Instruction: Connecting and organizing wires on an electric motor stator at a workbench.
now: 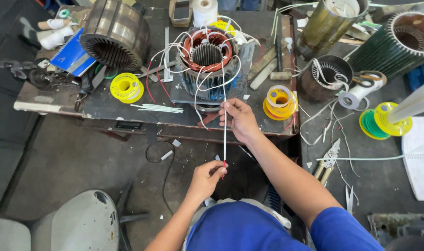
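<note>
A motor stator [207, 58] with copper windings and several white and red lead wires stands on a dark workbench [105, 104]. One white-sleeved lead wire [225, 139] runs from the stator down toward me, stretched straight. My right hand [240, 120] pinches this wire near the bench's front edge. My left hand [205, 179] grips the wire's lower end, where a red tip shows, above my lap.
A bare stator core [114, 32] lies at the back left, beside a blue notebook [72, 56]. Yellow spools [126, 87] [279, 102] sit on the bench. Another bench on the right holds a wound stator [324, 76], pliers [328, 160], a green-yellow spool [384, 121]. A grey stool [77, 223] stands lower left.
</note>
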